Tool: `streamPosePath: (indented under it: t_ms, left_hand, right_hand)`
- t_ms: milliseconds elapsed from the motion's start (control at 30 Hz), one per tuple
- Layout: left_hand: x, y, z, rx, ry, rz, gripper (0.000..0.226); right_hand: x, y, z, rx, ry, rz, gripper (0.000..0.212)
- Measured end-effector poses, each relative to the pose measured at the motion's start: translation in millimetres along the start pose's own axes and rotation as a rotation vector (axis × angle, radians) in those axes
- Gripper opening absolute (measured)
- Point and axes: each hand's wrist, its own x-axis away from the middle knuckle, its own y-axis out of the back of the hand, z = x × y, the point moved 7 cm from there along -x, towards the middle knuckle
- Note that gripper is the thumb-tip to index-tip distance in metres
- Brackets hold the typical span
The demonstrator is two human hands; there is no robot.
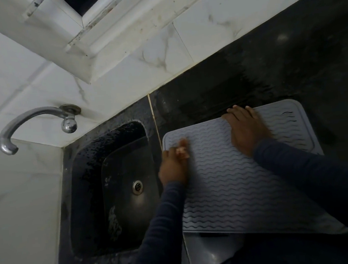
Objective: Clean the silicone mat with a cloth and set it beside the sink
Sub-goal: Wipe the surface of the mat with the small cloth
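A: mat status?
B: grey silicone mat (241,180) flat on the black counter (288,60), just right of the sink (110,178); near edge hangs past the counter front.
A: hands?
B: left hand (173,168) at the mat's left edge, fingers closed round a small pale cloth (182,151), blurred; right hand (246,129) palm down on the far edge, fingers spread flat, gripping nothing.
A: tap?
B: chrome tap (22,127) on the tiled wall above the sink.
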Motion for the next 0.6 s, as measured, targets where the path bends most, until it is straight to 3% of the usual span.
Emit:
streamPosePath:
  t_ms: [167,233,267,333,400,500,600]
  left_hand:
    - [-17,24,46,0.055,0.322,-0.076,0.042]
    - [-12,17,14,0.147,0.240,-0.108,0.052]
    - [-7,7,-15,0.161,0.105,-0.097,0.056]
    - [18,-23,-79,0.069,-0.186,0.025,0.047]
    - [37,-39,-118,-0.033,-0.301,0.075,0.034]
    - [30,-34,-102,-0.044,-0.245,0.057,0.033]
    - [8,-8,-29,0.044,-0.007,0.005,0.036]
  right_hand:
    - [0,0,0,-0.003,0.001,-0.016,0.056]
    - [0,-1,1,0.004,0.004,-0.017,0.055]
    - [0,-1,1,0.010,0.003,-0.019,0.055]
    - [-1,-1,2,0.028,0.009,-0.002,0.054]
    - [-2,-2,1,0.044,0.010,0.025,0.055]
    - [-2,-2,0,0.040,0.006,0.011,0.053]
    - [-1,-1,0,0.015,0.002,-0.009,0.053]
